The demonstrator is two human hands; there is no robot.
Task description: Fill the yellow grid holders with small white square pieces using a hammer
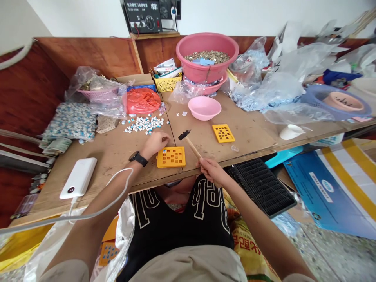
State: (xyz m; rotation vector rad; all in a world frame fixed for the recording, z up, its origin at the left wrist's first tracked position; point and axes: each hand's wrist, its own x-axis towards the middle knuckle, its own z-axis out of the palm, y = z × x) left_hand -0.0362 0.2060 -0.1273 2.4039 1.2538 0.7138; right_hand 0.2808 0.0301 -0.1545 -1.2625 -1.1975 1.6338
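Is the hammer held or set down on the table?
Held: the right hand grips its wooden handle, black head angled out over the table.

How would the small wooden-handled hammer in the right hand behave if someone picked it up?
Probably stiff and somewhat head-heavy: the hammer has a dark head on a slim wooden handle, held in the right hand. Laid on the tabletop, it might roll slightly, though the wider head would likely stop it.
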